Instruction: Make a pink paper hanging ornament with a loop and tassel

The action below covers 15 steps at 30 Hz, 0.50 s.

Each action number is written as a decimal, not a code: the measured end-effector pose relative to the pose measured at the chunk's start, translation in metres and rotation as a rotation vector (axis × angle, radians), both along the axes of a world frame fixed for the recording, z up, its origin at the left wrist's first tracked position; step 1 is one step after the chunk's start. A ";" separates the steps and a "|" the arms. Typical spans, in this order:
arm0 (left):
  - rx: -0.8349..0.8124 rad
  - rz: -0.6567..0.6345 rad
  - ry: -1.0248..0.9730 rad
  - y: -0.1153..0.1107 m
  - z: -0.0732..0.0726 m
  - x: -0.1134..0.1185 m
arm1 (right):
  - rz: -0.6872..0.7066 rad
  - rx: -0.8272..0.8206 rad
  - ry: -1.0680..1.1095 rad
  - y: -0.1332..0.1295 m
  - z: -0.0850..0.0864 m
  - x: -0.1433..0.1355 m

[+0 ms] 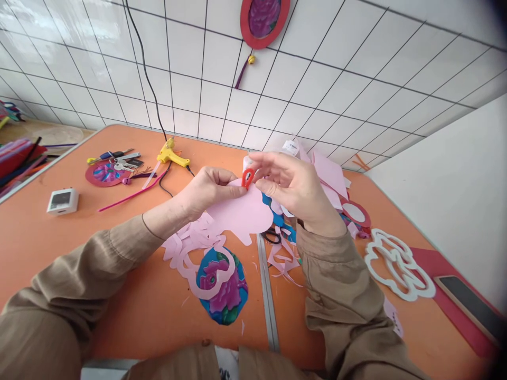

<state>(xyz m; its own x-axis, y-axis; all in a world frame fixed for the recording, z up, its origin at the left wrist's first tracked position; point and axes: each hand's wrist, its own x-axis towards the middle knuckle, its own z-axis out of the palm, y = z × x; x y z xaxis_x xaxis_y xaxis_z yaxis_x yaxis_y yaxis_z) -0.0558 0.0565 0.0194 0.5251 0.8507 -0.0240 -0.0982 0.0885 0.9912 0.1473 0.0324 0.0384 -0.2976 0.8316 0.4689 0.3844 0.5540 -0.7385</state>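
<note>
Between thumb and fingers, my left hand (209, 191) pinches the top edge of a pink paper cutout (241, 214) with a wavy outline. A small red loop (247, 178) stands up at that edge, by the left thumb tip. My right hand (288, 182) is just right of the loop, its fingers stretched out and apart from the thumb; whether a fingertip touches the loop is unclear. Below lie a pink paper ring-shaped offcut (222, 279) and a blue piece with a purple flower (224, 303). Black-handled scissors (271, 236) lie partly hidden under scraps.
A yellow glue gun (171, 154) with a cable stands behind my left hand. Farther left are keys (124, 162) on a red-rimmed disc and a white cube (63, 200). Right are pale cloud-shaped frames (400, 266) and a phone (471, 303). A tiled wall (182, 68) bounds the back.
</note>
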 end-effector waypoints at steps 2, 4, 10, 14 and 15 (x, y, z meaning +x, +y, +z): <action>0.006 0.016 0.008 0.000 0.000 0.000 | -0.024 -0.109 0.034 -0.001 0.001 -0.002; 0.043 0.029 0.032 0.000 -0.001 0.000 | -0.050 -0.173 0.047 -0.001 0.001 -0.005; 0.163 0.041 0.071 0.001 -0.003 0.000 | -0.083 -0.226 0.066 0.004 -0.004 -0.011; 0.241 0.047 0.105 0.003 -0.004 0.000 | -0.076 -0.236 0.030 0.004 -0.005 -0.010; 0.271 0.047 0.120 0.003 -0.004 0.000 | -0.070 -0.232 0.029 0.004 -0.004 -0.011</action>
